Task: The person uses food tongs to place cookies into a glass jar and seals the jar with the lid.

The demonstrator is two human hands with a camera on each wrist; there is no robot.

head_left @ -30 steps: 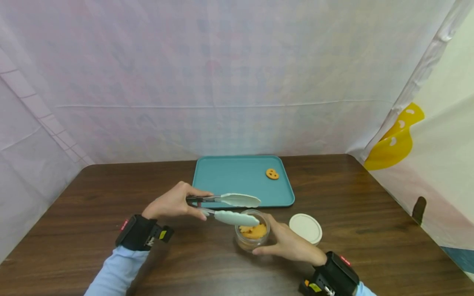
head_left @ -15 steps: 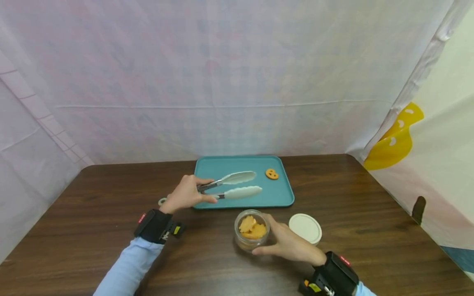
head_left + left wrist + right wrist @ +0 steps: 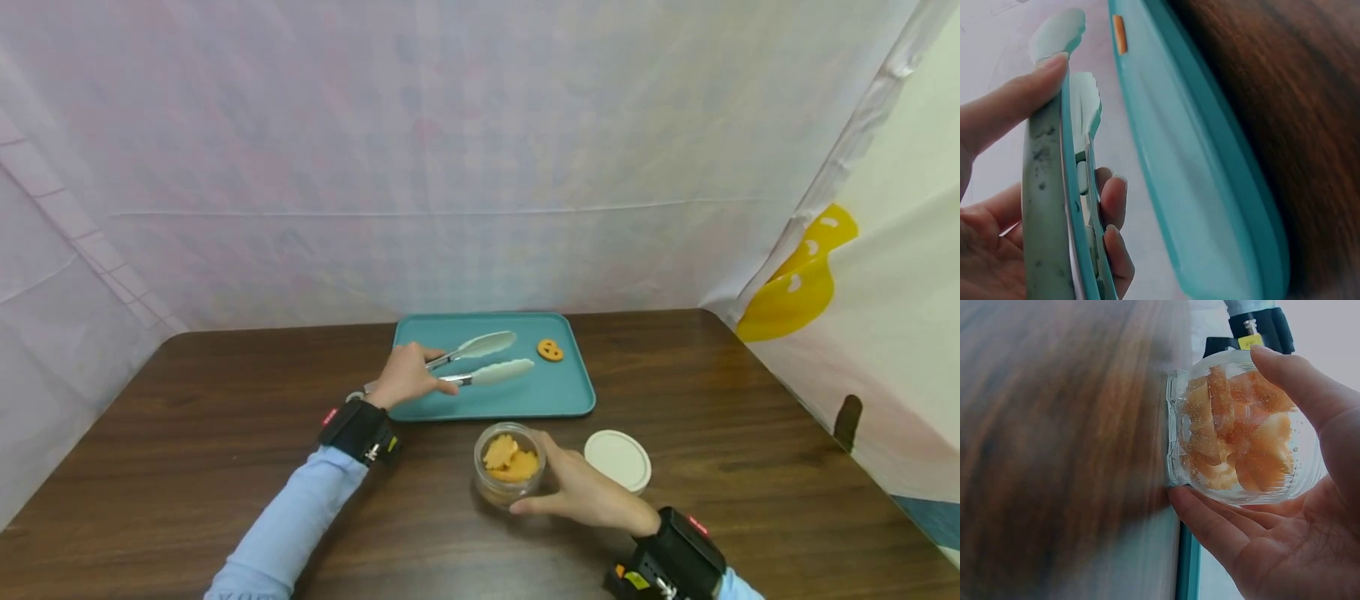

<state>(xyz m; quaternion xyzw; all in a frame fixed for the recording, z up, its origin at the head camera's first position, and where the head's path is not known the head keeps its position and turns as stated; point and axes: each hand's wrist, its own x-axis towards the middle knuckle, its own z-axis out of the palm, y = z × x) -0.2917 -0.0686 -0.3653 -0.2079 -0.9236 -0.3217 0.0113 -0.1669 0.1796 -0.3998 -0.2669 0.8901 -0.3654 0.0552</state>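
My left hand [image 3: 408, 377] grips a pair of tongs [image 3: 501, 372] with pale mint scalloped tips, over the left part of the teal tray [image 3: 480, 406]. The tips stand apart and nothing shows between them; in the left wrist view, the thumb lies along one arm [image 3: 1044, 187] and fingertips curl round the other. Right of the tips, one pretzel-shaped cookie [image 3: 550, 350] lies on the tray. Nearer to me, my right hand [image 3: 581, 493] holds the side of an uncovered glass jar [image 3: 491, 493] on the table. Several golden cookies [image 3: 1260, 437] fill it.
A round white lid [image 3: 618, 460] lies on the dark wooden table [image 3: 735, 433], just right of the jar. Pale fabric [image 3: 450, 167] hangs behind the tray along the table's far edge. More fabric hangs at both sides.
My left hand has carried the tongs away from above the jar, forward over the tray, the tips staying apart. The right hand and jar keep their place.
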